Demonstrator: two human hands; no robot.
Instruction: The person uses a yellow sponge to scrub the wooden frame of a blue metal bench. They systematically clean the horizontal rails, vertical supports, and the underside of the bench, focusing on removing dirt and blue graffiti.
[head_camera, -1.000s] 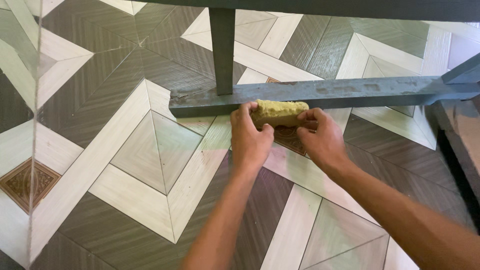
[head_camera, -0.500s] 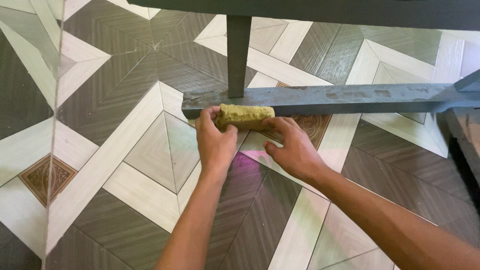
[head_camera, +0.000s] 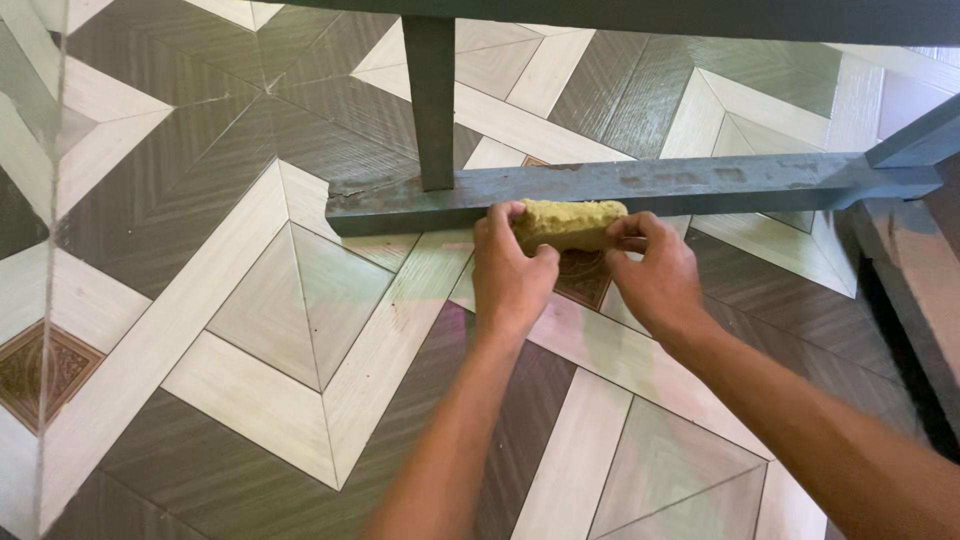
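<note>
I hold a yellow-green sanding block (head_camera: 570, 224) with both of my hands, and it is pressed against the front side of a grey horizontal bar (head_camera: 700, 180) of a furniture frame. My left hand (head_camera: 510, 275) is closed around the left end of the block, with the thumb under it and the fingers curled over its top. My right hand (head_camera: 655, 272) grips the right end in the same way, the fingertips bent on the top edge. The bar shows worn, lighter spots in its paint. A grey upright post (head_camera: 433, 100) meets the bar just to the left of the block, and another grey beam (head_camera: 700, 15) runs along the top. Under everything is the floor (head_camera: 300, 300), with a pattern of light and dark wood-look tiles, and one small brown ornament tile (head_camera: 580, 280) lies partly hidden below my hands
</note>
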